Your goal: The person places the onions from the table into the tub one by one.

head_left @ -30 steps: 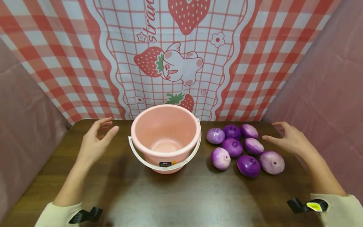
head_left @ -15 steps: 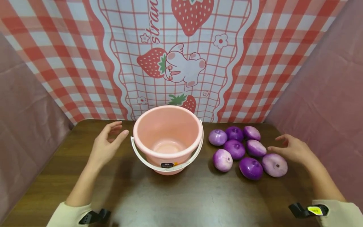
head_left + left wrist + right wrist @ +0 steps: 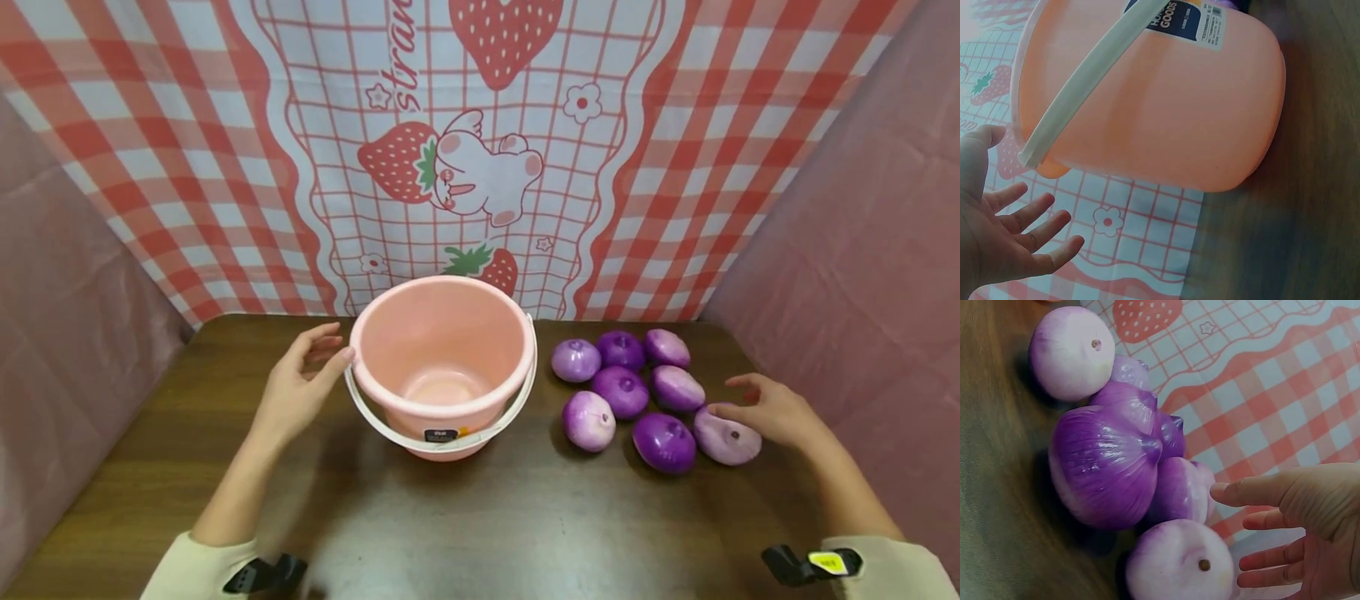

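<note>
A pink plastic bucket [image 3: 442, 350] stands upright at mid-table, its white handle [image 3: 1091, 87] hanging down at the front. Just left of its rim is my left hand [image 3: 303, 387], fingers loosely bent and holding nothing. In the left wrist view a small gap separates the thumb from the rim. Several purple onions lie in a group right of the bucket, among them a dark one [image 3: 1107, 465] and a pale one [image 3: 726, 437]. My right hand [image 3: 772, 412] hovers by the pale onion, its thumb overlapping it in the head view. Nothing is between its fingers.
The brown wooden table [image 3: 480, 533] ends at the back against a red-and-white checked cloth [image 3: 742, 167] with strawberries. Pink cloth walls [image 3: 847, 250] flank both sides. Another whitish onion [image 3: 589, 421] lies at the group's left edge, close to the bucket.
My left hand has moved right, up to the bucket's rim. My right hand has come down and nearer to the pale onion. Bucket and onions have stayed in place.
</note>
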Demonstrator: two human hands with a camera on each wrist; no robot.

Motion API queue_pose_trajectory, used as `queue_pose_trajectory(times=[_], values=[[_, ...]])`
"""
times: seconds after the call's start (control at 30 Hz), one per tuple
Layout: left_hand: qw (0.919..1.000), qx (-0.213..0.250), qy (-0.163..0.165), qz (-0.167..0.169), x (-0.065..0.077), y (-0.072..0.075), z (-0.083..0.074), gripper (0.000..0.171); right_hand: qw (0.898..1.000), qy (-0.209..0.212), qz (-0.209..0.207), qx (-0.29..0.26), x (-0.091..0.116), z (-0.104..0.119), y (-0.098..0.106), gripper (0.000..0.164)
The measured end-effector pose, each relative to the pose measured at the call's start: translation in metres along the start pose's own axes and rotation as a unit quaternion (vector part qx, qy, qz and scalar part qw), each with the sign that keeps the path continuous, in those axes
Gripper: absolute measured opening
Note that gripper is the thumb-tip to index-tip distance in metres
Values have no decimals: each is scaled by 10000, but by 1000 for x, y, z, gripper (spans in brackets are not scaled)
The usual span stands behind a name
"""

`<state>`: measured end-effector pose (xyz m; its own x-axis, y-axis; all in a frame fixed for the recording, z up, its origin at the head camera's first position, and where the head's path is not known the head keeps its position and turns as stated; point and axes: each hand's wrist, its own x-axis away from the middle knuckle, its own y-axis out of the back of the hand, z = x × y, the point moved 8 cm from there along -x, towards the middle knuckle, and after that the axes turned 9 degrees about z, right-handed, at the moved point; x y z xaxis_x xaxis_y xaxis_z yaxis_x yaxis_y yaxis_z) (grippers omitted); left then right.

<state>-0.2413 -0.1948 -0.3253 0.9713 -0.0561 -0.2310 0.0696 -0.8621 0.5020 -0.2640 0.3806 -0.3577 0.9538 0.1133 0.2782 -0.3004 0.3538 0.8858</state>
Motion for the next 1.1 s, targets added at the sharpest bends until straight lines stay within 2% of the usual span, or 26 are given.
queue_pose_trajectory(times=[0.2,0.57,0.9,1.1], values=[[9997,202,33,100,0,-8,-1,46,10000,8,-83,-19,-2,-7,-8,72],[9991,397,60,167,0,-14,2,47,9999,19,-65,-127,-5,-17,-20,72],[9987,487,-22,159,1,-18,3,47,9979,54,-64,-648,-6,-24,-31,70],[9983,568,-60,132,1,-19,3,46,9948,-77,-1,-1015,-7,-30,-34,70]])
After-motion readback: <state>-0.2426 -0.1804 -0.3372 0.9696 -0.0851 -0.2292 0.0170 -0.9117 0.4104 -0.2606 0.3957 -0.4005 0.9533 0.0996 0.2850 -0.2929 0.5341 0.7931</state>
